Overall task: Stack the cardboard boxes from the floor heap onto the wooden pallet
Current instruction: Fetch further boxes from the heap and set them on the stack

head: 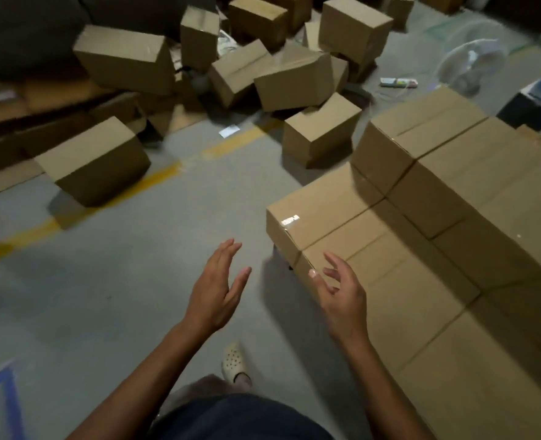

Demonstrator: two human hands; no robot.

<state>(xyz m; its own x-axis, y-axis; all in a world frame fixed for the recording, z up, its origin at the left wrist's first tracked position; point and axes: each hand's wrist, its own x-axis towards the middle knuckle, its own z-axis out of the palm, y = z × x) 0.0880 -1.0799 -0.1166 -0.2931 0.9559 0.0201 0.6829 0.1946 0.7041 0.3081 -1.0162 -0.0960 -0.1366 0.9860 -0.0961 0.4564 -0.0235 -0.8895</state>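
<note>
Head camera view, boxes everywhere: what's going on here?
A person stands between a heap of cardboard boxes on the floor ahead and a neat stack of boxes on the right. The left hand and right hand are both open and empty, raised in front of the body. The stack has a lower layer near the hands and a taller row behind. Two loose boxes sit apart from the heap.
</note>
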